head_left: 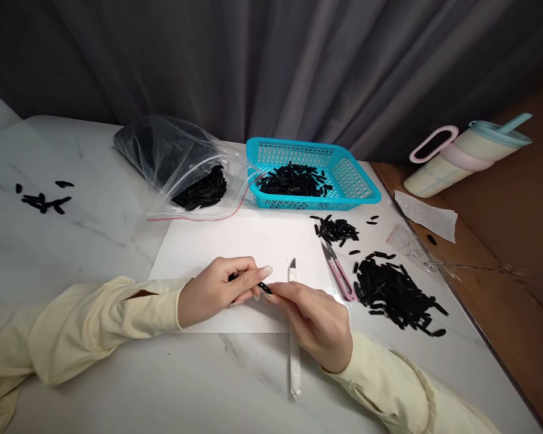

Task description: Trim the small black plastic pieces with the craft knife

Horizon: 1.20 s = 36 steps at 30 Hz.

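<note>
My left hand (pixel 226 286) is closed around a small, narrow black piece (pixel 265 288), whose end pokes out past the thumb. The fingertips of my right hand (pixel 317 319) are pinched at that same end. What kind of piece it is I cannot make out. Both hands are over a white sheet (pixel 239 238). Partly under my right hand lies a craft knife (pixel 294 367) with a white wrapped handle, its blade pointing away from me. Pink thread snips (pixel 339 274) rest to the right of it, beside a large pile of black pieces (pixel 389 289).
A blue basket (pixel 317 202) with black pieces stands at the back, next to a clear zip bag (pixel 163 157) of them. Smaller groups lie at far left (pixel 45 202) and right (pixel 337 229). A tumbler (pixel 461 157), paper slip (pixel 428 211) and small plastic bag (pixel 409 244) are on the right.
</note>
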### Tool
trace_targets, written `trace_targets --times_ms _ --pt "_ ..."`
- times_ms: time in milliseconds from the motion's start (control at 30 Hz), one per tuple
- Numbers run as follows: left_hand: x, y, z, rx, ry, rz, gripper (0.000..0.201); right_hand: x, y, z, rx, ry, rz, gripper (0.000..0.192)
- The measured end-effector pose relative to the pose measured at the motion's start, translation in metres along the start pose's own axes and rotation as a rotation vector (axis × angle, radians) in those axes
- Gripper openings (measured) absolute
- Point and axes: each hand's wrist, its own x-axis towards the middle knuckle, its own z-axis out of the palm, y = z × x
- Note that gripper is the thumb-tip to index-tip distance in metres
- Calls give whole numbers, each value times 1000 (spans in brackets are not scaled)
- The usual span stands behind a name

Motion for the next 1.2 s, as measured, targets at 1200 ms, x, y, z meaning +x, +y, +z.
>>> trace_targets --times_ms 1200 --pt "1 -5 -2 -112 -112 -113 48 10 -10 2 777 122 750 19"
